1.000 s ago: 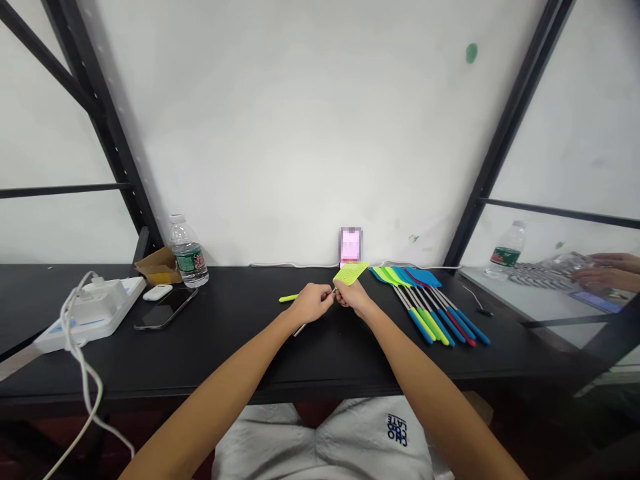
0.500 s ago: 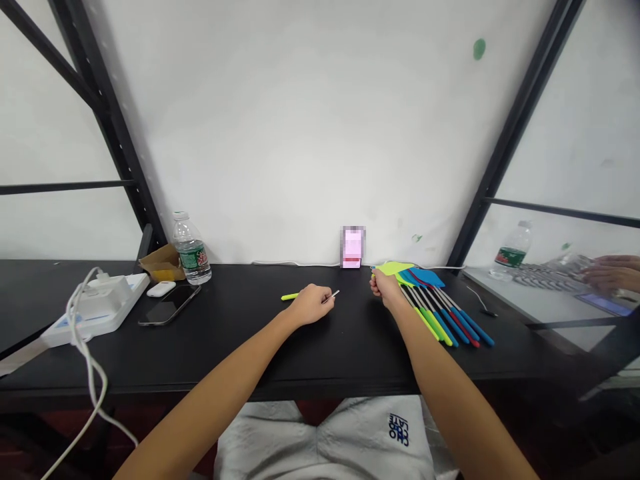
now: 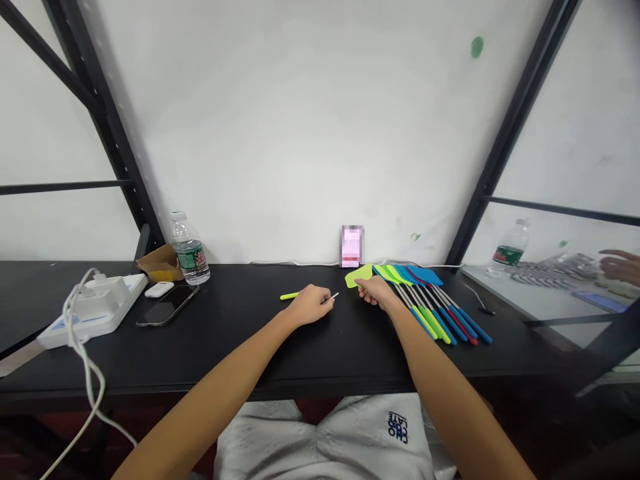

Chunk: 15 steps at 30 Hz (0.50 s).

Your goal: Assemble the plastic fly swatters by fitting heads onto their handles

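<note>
My left hand [image 3: 310,305] rests on the black table [image 3: 250,347], fingers closed on a thin metal rod [image 3: 333,297] whose tip sticks out to the right. A loose yellow-green handle [image 3: 289,296] lies just behind that hand. My right hand [image 3: 376,292] pinches a yellow-green flat swatter head [image 3: 359,277], held just left of a fanned row of finished swatters [image 3: 430,300] with green, blue and red heads and handles.
A pink phone [image 3: 351,246] stands against the wall. At the left are a water bottle [image 3: 189,250], a black phone [image 3: 167,305], a white earbud case [image 3: 159,289], a cardboard box [image 3: 160,263] and a white power strip with cables [image 3: 93,300]. Another person's hand [image 3: 619,267] works at the right table.
My right hand separated from the left, carried to the swatter row, then came back left holding a yellow-green head. My left hand stayed put with the rod.
</note>
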Available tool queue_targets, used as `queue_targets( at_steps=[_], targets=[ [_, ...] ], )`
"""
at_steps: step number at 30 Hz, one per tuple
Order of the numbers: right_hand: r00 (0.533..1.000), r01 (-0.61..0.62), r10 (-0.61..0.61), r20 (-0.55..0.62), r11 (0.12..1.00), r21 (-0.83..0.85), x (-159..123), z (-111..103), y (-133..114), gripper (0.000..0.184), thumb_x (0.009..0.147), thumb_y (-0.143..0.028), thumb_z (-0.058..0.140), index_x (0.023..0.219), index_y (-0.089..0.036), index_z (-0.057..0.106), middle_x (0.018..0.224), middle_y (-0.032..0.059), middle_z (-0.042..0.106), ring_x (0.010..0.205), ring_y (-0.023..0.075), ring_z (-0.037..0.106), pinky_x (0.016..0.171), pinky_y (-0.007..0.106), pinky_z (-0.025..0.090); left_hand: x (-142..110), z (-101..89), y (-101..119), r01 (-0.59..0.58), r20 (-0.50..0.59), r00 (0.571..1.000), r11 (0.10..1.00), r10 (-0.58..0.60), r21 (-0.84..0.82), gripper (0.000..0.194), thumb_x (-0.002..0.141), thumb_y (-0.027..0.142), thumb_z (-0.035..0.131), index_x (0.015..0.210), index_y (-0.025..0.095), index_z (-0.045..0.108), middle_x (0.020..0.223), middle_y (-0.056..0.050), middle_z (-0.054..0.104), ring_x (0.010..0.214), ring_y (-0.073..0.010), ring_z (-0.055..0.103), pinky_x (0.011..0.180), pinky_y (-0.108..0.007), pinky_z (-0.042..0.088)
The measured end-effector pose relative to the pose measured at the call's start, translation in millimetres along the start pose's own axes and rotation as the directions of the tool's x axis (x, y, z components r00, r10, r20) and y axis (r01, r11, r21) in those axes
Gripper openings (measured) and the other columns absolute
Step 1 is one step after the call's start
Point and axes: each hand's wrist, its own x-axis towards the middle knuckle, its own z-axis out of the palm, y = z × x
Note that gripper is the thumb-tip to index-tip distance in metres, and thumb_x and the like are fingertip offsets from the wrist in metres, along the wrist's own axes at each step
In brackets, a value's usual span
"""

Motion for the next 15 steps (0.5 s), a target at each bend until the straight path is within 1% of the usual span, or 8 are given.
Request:
queue_targets(
  at_steps=[4,9,12,15],
  targets=[
    [0.999,-0.037,0.038,-0.034,0.999,0.013,1.8,-2.0,3.2,0.025,0.077,-0.029,0.068,0.063,-0.016,0.053,0.046,0.0021,0.054,0.033,0.0085,0.043,0.030,0.020,0.023,0.4,0.9,-1.1,-0.002,0.012,1.000,1.000,0.001,0.012,0.026,0.083,0.035,0.056,0.065,0.018,0.061,0.060,0.000,0.059,0.055,-0.0119,0.048,0.054,-0.025,0.029],
    [0.994,0.010,-0.010,-0.108,1.000,-0.002,8.0,-7.6,11.4,0.021,0.074,-0.024,0.071,0.064,-0.018,0.054,0.038,0.0008,0.048,0.031,0.0112,0.043,0.031,0.022,0.023,2.2,1.9,-4.4,-0.028,0.039,0.999,0.998,0.026,0.052,0.019,0.081,0.035,0.060,0.072,0.019,0.065,0.069,-0.001,0.065,0.062,-0.0130,0.054,0.057,-0.024,0.032],
    [0.991,-0.022,0.010,-0.134,0.996,-0.090,9.4,-9.4,12.1,0.020,0.073,-0.023,0.071,0.062,-0.018,0.054,0.037,0.0021,0.048,0.032,0.0124,0.044,0.033,0.023,0.024,3.1,2.2,-5.6,-0.031,0.051,0.998,0.997,0.027,0.077,0.018,0.080,0.034,0.062,0.073,0.019,0.066,0.073,-0.001,0.066,0.064,-0.0135,0.055,0.058,-0.024,0.032],
    [0.987,-0.052,0.018,-0.162,0.977,-0.206,8.1,-9.6,9.8,0.020,0.073,-0.025,0.071,0.061,-0.018,0.056,0.041,0.0050,0.052,0.036,0.0148,0.049,0.037,0.024,0.029,3.6,2.0,-5.8,-0.017,0.057,0.998,0.996,0.012,0.089,0.016,0.079,0.033,0.063,0.073,0.019,0.067,0.075,-0.002,0.066,0.065,-0.0139,0.055,0.058,-0.025,0.032]
  ],
)
